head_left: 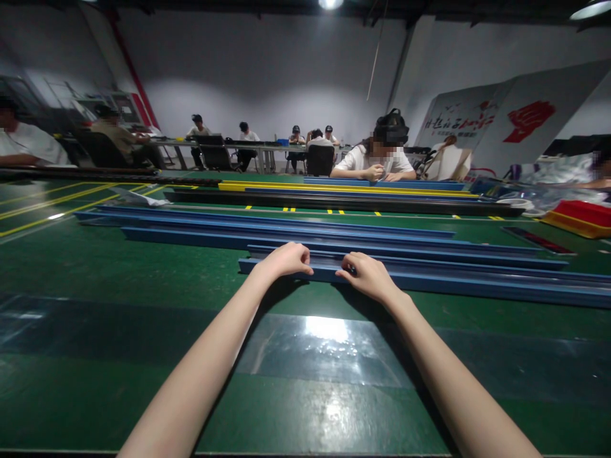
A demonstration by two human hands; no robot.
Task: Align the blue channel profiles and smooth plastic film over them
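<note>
Nearest to me on the table lies a long blue channel-shaped rail (443,281), its left end just beyond my left hand. My left hand (290,259) is closed over its near wall, thumb on the front face and fingers curled behind. A short gap to the right, my right hand (370,275) is closed at the same rail, thumb low against the near wall. A small dark spot shows between its thumb and fingers; I cannot tell what it is. More blue rails (191,238) lie lengthwise just behind.
A clear plastic strip (329,366) crosses the green table (95,401) in front of me. Farther back lie black rails (334,203), a yellow rail (267,186) and a red tray (580,213) at right. A co-worker (353,160) sits opposite; others sit behind.
</note>
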